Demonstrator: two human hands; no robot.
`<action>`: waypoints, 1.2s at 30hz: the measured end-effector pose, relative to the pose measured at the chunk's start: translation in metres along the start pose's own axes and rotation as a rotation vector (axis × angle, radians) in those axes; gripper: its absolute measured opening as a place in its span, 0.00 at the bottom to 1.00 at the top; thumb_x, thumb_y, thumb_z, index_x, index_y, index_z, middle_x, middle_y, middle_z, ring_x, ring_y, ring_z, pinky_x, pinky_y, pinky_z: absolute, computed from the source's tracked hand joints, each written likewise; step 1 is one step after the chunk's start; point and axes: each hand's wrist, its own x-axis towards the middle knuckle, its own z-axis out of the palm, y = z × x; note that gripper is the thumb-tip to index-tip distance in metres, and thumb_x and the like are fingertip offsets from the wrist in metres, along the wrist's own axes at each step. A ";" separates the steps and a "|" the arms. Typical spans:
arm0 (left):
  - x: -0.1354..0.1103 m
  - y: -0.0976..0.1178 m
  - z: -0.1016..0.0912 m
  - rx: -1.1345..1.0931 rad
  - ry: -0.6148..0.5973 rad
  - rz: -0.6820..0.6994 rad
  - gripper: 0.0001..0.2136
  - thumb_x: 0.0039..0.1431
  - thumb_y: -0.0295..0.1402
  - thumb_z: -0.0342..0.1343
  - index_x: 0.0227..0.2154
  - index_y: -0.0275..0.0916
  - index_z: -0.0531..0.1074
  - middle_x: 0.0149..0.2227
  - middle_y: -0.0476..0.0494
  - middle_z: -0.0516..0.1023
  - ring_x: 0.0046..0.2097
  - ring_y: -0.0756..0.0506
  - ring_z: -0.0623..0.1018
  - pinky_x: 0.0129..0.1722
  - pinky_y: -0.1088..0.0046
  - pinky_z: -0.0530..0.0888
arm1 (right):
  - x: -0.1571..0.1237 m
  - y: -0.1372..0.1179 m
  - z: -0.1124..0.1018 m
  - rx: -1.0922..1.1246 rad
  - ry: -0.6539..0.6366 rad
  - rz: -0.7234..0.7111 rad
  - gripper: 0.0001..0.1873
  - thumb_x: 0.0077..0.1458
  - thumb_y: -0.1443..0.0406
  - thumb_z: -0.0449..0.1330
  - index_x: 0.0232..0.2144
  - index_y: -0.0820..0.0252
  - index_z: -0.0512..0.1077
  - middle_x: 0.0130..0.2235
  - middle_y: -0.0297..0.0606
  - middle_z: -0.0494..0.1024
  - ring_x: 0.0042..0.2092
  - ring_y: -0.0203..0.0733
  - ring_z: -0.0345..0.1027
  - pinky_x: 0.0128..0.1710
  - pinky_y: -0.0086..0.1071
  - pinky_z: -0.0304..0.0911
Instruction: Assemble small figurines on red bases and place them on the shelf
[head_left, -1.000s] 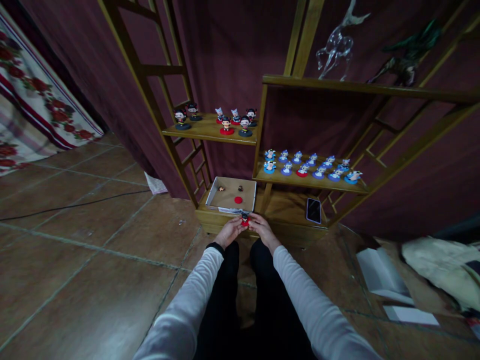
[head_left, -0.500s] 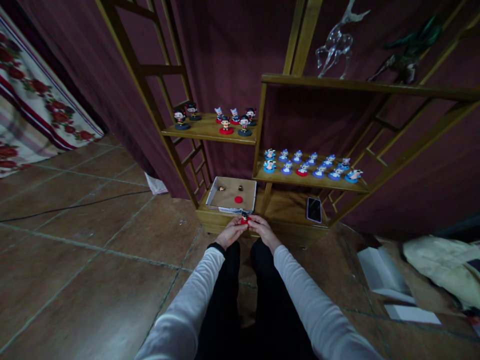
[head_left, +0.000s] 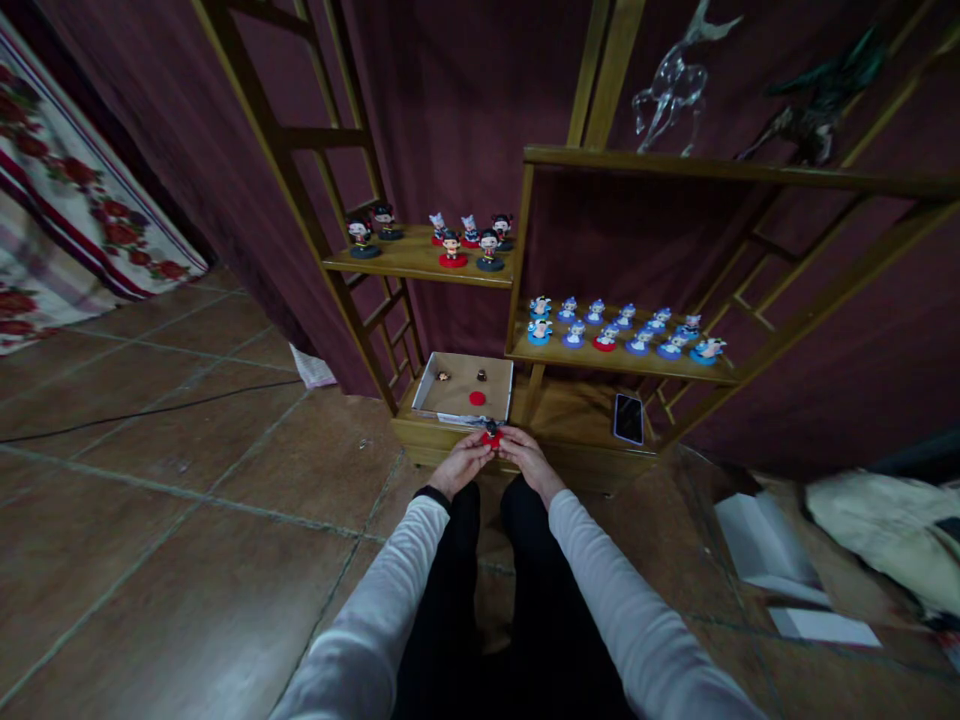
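Both my hands meet in front of the shelf's lower ledge, holding one small dark-haired figurine (head_left: 491, 429) on a red base. My left hand (head_left: 466, 462) pinches the base from the left, and my right hand (head_left: 523, 453) grips it from the right. Fingers cover part of the base. Just beyond them sits a shallow white-walled box (head_left: 426, 392) with a brown bottom. In it lie a loose red disc base (head_left: 477, 398), a small dark figure part (head_left: 481, 375) and another small figure part (head_left: 443, 377).
Dark-haired figurines (head_left: 451, 247) stand on the left shelf (head_left: 420, 262); several blue and purple figurines (head_left: 574, 334) line the right one. A phone (head_left: 628, 418) lies on the lower ledge. Above stands a glass deer (head_left: 673, 85). White box pieces (head_left: 769, 550) rest on the floor at right.
The figurine has risen slightly between my fingers, so more of it and its red base shows. Both hands stay in nearly the same place.
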 end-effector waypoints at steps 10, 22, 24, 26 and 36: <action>0.001 -0.003 -0.001 -0.071 0.040 0.032 0.16 0.46 0.16 0.57 0.39 0.35 0.72 0.37 0.44 0.76 0.38 0.51 0.75 0.40 0.75 0.70 | 0.001 0.001 0.000 -0.002 0.006 -0.011 0.21 0.38 0.61 0.67 0.38 0.54 0.72 0.39 0.35 0.76 0.38 0.37 0.69 0.40 0.33 0.62; 0.004 -0.002 -0.006 -0.091 0.017 -0.018 0.14 0.51 0.20 0.54 0.43 0.32 0.69 0.37 0.39 0.77 0.38 0.48 0.77 0.39 0.72 0.71 | 0.002 0.004 -0.002 -0.014 0.053 0.000 0.18 0.38 0.60 0.66 0.35 0.56 0.71 0.36 0.35 0.75 0.35 0.36 0.69 0.39 0.33 0.62; 0.004 -0.002 -0.007 -0.094 0.014 -0.022 0.14 0.52 0.20 0.54 0.42 0.33 0.69 0.37 0.39 0.77 0.38 0.48 0.77 0.39 0.72 0.71 | 0.002 0.004 -0.001 -0.016 0.056 -0.001 0.18 0.38 0.60 0.67 0.35 0.56 0.70 0.37 0.35 0.75 0.35 0.35 0.69 0.39 0.33 0.62; 0.004 -0.002 -0.007 -0.090 0.017 -0.031 0.14 0.52 0.20 0.53 0.43 0.33 0.69 0.37 0.39 0.78 0.38 0.48 0.77 0.39 0.72 0.71 | 0.002 0.004 -0.001 -0.015 0.054 -0.007 0.18 0.38 0.61 0.67 0.35 0.55 0.70 0.37 0.35 0.74 0.35 0.35 0.68 0.38 0.32 0.62; 0.004 -0.001 -0.005 -0.122 0.035 -0.035 0.13 0.52 0.19 0.53 0.41 0.33 0.69 0.37 0.40 0.77 0.37 0.49 0.77 0.40 0.72 0.71 | 0.003 0.006 -0.002 -0.028 0.031 0.006 0.20 0.38 0.60 0.66 0.37 0.55 0.71 0.38 0.36 0.75 0.37 0.36 0.69 0.40 0.34 0.62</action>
